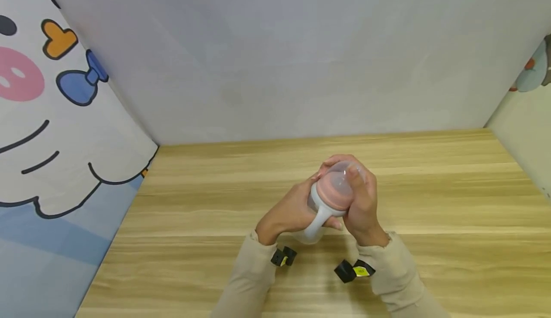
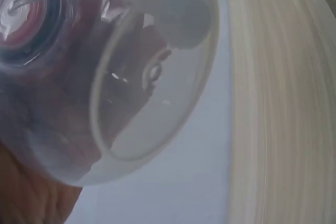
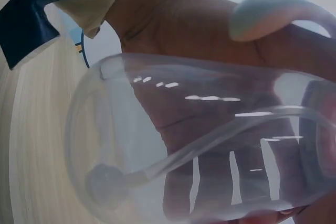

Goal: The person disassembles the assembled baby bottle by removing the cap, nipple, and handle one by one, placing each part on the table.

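Over the table, both hands hold a clear baby bottle (image 1: 314, 235) with a pink collar (image 1: 334, 191), a white handle (image 1: 317, 223) and a see-through cap (image 1: 344, 169). My left hand (image 1: 292, 209) grips the bottle's body, its thumb beside the handle. Around the top curls my right hand (image 1: 363, 201), thumb on the cap. In the right wrist view, the left hand (image 3: 181, 30) lies behind the transparent body. A straw (image 3: 184, 153) with a round weight (image 3: 105, 184) runs inside the bottle. The left wrist view shows the bottle's base (image 2: 152, 114) up close.
The wood-grain table (image 1: 193, 203) stretches out on both sides under the hands. A pale wall (image 1: 292, 69) stands behind it. On the left is a cartoon-printed panel (image 1: 56, 155); another light panel (image 1: 525, 131) borders the right. Black wrist-worn devices (image 1: 346, 271) sit at both cuffs.
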Demonstrator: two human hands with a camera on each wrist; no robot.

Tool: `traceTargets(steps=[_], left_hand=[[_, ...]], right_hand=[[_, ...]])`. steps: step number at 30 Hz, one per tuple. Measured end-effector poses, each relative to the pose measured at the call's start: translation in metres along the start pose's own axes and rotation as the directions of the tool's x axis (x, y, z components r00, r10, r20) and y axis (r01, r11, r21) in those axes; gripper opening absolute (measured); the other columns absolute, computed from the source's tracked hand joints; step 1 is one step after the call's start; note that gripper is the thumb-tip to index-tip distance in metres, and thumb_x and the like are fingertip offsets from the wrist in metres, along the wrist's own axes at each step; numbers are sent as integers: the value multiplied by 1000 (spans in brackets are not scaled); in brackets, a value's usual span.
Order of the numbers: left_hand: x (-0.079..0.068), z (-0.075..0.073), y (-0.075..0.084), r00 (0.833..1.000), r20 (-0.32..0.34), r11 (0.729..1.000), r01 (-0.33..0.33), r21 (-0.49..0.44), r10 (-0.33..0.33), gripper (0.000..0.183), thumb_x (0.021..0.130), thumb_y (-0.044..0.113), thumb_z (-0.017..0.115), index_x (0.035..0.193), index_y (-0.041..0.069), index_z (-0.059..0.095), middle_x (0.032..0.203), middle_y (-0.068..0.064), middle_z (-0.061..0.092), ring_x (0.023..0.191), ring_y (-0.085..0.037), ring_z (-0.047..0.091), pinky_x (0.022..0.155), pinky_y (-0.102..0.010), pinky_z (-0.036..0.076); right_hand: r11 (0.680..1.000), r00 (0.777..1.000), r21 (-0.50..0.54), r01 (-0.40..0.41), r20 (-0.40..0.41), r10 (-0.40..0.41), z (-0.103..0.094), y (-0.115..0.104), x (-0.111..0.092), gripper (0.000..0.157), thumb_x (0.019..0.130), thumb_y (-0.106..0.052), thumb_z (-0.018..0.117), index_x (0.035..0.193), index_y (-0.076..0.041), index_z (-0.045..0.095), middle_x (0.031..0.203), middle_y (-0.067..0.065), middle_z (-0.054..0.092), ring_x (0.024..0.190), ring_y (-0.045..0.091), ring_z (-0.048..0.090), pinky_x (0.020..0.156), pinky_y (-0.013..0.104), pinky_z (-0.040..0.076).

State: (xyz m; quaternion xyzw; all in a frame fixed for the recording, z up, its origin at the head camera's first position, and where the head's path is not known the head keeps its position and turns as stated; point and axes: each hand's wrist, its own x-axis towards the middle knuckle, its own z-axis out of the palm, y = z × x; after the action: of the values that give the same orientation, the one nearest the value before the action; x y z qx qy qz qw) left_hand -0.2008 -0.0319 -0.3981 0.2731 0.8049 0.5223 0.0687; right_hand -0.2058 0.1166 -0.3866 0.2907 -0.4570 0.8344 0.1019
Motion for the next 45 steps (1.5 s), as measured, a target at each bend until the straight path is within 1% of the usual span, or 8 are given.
traceTargets(steps=[11,16,21,26,30,32,38,45], left_hand=[[7,2,2,997,-50,998,53,44,-51,85,73,17,91,145,12,46,122,-4,66,106,-9,62,95,-26,50],[10,5,0,993,-86,995,82,50,-77,92,74,21,91,151,20,41,126,-1,66,109,-9,62,98,-26,49],[14,6,1,993,-92,997,73,9,-72,87,75,22,90,149,19,44,124,1,67,107,-6,63,97,-25,51],[19,8,3,993,-79,996,86,-13,-87,75,77,26,89,141,18,50,117,5,68,103,-5,64,94,-24,52],[20,8,2,994,-65,995,90,38,-87,89,77,27,90,151,19,41,132,2,64,116,-4,61,104,-24,48],[20,6,4,996,-55,995,81,63,-77,100,76,27,90,157,20,33,142,2,59,125,-5,57,109,-25,44],[20,-2,13,999,-31,995,9,97,-6,106,75,28,90,159,26,26,150,4,53,132,-5,53,113,-27,42],[8,-5,16,994,-54,985,98,141,-91,96,74,34,91,154,23,37,134,1,64,114,-8,62,100,-27,49]], right_hand=[[995,996,73,-72,-49,76,-9,4,7,35,106,-29,46,94,-4,68,86,3,74,81,19,73,79,34,59],[990,991,94,-101,-80,109,-13,4,10,40,106,-35,46,96,-4,70,87,3,75,80,18,73,78,33,60],[987,982,78,-138,-122,147,-14,1,14,43,107,-37,45,94,-5,70,84,2,75,78,18,73,76,32,60],[974,951,42,-222,-212,226,-14,-3,17,45,105,-43,46,90,-8,70,80,0,74,74,15,72,74,31,59],[926,888,127,-356,-262,378,-13,-7,20,50,105,-52,41,90,-12,68,80,-1,71,75,14,70,76,29,58],[908,868,156,-388,-268,417,-11,-10,20,51,105,-53,40,91,-13,67,81,-2,71,75,14,69,77,29,58],[927,890,159,-340,-264,372,-6,-18,23,50,104,-53,41,89,-13,67,80,-3,70,74,14,68,76,29,57],[909,858,182,-376,-300,416,3,-15,17,51,103,-58,38,91,-16,65,81,-5,69,76,12,67,78,28,56]])
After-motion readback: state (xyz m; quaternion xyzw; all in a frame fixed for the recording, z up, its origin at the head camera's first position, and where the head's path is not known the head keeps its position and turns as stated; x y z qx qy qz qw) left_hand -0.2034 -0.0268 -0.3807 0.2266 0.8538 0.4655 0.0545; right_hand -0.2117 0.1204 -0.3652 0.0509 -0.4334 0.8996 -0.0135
